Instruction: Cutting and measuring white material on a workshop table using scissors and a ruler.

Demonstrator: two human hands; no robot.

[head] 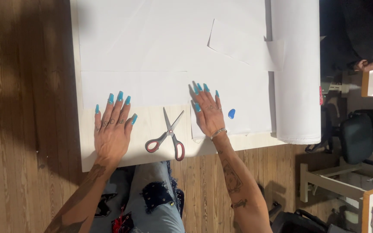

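My left hand point(113, 125) lies flat on the pale table, fingers spread, fingertips on the lower edge of a white fabric sheet point(134, 88). My right hand point(209, 113) rests flat on another white fabric piece point(242, 99), fingers spread, a bracelet at the wrist. Both hands hold nothing. Between them lie scissors point(168, 137) with red-and-grey handles, blades slightly apart, pointing away from me. A small blue chalk piece point(231, 113) sits just right of my right hand.
A roll of white fabric point(296, 73) lies along the table's right edge. A smaller white cut piece point(247, 45) lies at the far right. The table point(150, 125) stands on a wooden floor point(22, 108). Another person's hand point(368, 64) and black chairs point(359, 138) are at right.
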